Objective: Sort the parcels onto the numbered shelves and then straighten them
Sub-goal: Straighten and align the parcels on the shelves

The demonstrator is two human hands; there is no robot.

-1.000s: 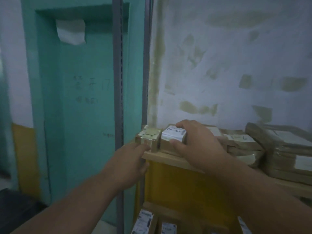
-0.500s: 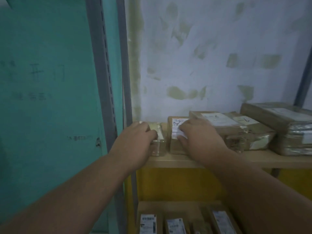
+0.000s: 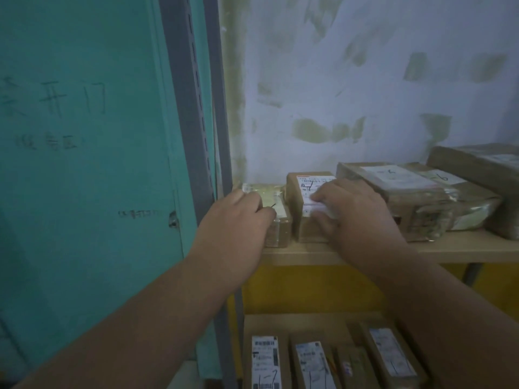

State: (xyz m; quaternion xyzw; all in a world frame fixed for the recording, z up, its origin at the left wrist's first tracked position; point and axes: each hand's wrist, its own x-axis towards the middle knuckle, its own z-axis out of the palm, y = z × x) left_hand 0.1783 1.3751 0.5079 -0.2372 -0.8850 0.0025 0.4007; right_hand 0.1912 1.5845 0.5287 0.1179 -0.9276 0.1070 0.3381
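L hand (image 3: pixel 238 217) flat on small taped parcel (image 3: pixel 276 220), R hand (image 3: pixel 351 214) beside it, fingers curled over labelled box (image 3: pixel 309 197), both on shelf (image 3: pixel 449 248).

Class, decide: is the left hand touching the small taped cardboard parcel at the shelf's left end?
Touching: head view shows left hand resting on the small taped cardboard parcel.
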